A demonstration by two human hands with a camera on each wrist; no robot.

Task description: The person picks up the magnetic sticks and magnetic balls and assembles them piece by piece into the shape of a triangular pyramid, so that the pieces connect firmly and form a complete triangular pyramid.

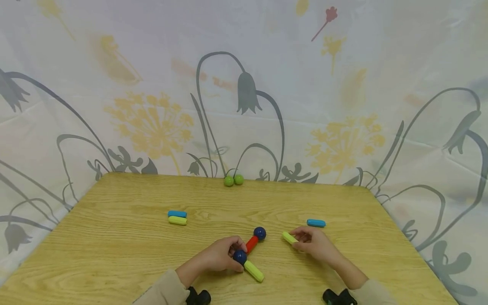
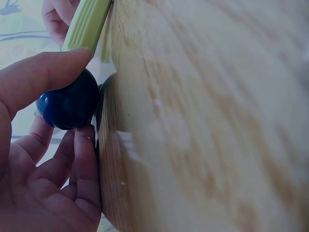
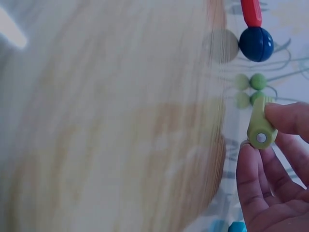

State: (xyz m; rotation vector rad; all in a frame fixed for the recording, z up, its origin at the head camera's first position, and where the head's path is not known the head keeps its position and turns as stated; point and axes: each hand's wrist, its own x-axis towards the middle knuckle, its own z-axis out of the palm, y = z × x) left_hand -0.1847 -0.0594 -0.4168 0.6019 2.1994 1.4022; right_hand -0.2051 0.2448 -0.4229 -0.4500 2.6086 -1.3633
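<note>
My left hand (image 1: 219,255) grips a dark blue ball (image 2: 72,101) between thumb and fingers. A yellow-green rod (image 1: 253,271) extends from that ball toward the front right. On its other side a red rod (image 1: 251,244) leads to a second dark blue ball (image 1: 260,233), making one joined chain. To the right, my right hand (image 1: 314,245) pinches another yellow-green rod (image 1: 288,237), apart from the chain. In the right wrist view this rod (image 3: 261,126) shows a round silvery disc on its end face.
A blue rod (image 1: 316,223) lies just beyond my right hand. At the left, another blue rod (image 1: 177,214) lies beside a yellow-green rod (image 1: 177,220). Two green balls (image 1: 234,180) sit at the table's far edge, before a flower-patterned cloth (image 1: 244,140).
</note>
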